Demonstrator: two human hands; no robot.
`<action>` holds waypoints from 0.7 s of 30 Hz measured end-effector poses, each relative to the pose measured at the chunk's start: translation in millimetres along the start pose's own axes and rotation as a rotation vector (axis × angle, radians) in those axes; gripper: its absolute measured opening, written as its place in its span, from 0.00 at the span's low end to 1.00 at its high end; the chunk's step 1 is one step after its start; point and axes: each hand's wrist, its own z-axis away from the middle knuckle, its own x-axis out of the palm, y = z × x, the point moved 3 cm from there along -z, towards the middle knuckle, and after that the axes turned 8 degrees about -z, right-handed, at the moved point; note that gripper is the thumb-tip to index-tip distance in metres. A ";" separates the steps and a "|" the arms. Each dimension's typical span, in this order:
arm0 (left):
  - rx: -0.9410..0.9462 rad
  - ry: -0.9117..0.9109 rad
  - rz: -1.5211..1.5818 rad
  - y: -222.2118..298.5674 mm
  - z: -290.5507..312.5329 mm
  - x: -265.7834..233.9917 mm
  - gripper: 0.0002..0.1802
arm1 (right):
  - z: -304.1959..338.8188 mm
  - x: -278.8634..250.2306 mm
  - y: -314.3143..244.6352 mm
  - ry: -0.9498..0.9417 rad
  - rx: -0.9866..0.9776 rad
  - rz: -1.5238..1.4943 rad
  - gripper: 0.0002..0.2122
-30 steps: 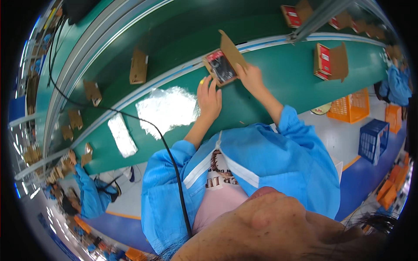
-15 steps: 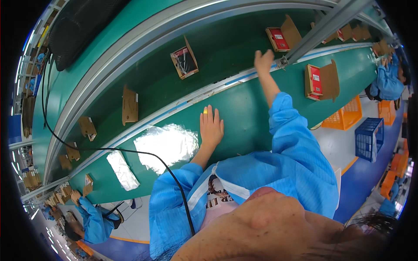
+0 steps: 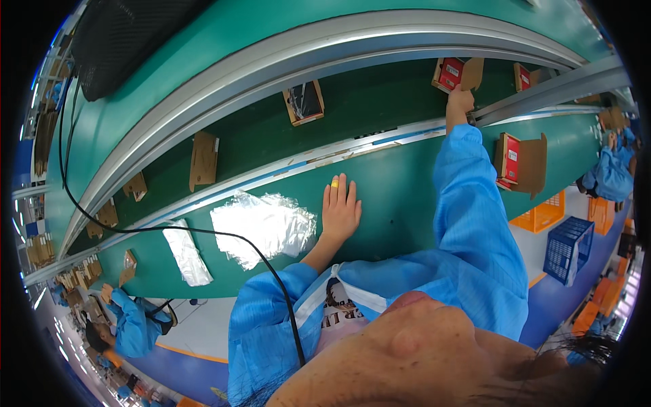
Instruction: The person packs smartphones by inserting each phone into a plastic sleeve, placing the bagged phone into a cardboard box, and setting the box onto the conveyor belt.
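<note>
Blue-sleeved right hand (image 3: 460, 102) far forward, grip pinching open cardboard box (image 3: 470, 73); left hand (image 3: 341, 211) flat, fingers apart.

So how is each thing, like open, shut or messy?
Left hand, open, flat on table
Right hand, touching a box, grip unclear
That box, open
Box on table at right, open
Box with black thing, open
Brown box left of that, can't tell
Shiny bags, loose messy pile

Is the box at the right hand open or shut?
The box is open: flap out to the right, red contents showing. The right hand is at the flap.
</note>
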 end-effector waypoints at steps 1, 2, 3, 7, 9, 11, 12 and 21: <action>-0.001 -0.002 0.004 1.0 -0.4 -0.2 0.28 | 2.0 1.4 6.7 0.000 0.000 0.004 0.17; 0.009 -0.003 0.003 0.7 0.0 -1.1 0.28 | 11.0 1.6 6.0 0.043 -0.098 -0.069 0.14; 0.025 -0.004 0.004 1.7 -0.6 -1.2 0.28 | 18.2 -2.4 8.1 0.091 -0.191 -0.142 0.12; -0.019 -0.003 0.029 -4.3 3.3 1.2 0.28 | 104.2 -34.5 18.4 -0.455 -0.075 -0.993 0.14; 0.013 0.053 0.038 -1.3 3.3 0.7 0.28 | 128.5 -73.2 42.9 -0.344 -0.465 -0.348 0.13; -0.022 0.080 0.060 -9.5 7.6 3.0 0.26 | 205.5 -127.2 15.5 -0.199 -0.967 -0.347 0.12; -0.017 0.117 0.097 -7.6 6.6 4.4 0.25 | 227.6 -139.0 27.8 -0.171 -1.006 -0.331 0.16; -0.163 0.445 0.410 -16.2 29.7 -4.5 0.17 | 337.1 -173.5 77.3 -0.209 -1.368 0.067 0.24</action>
